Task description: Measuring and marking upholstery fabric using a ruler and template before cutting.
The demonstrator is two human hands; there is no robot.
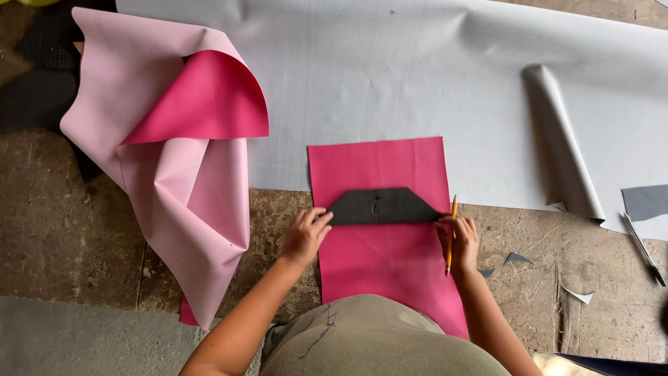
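Dark grey trapezoid template (381, 207), flat across a pink sheet (390, 244) on the floor (62, 237), left hand (305, 235) pressing its left end with grip released and fingers flat, right hand (460, 241) at its right end, grip clenched on a yellow pencil (451, 233).

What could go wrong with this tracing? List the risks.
1. Only the left hand pins the dark template, at its left end. The pencil in the right hand pushes at the far end, so the template may pivot and skew the line.
2. The pink sheet lies half on the grey sheet, half on rough floor; that step may make the line wobble.
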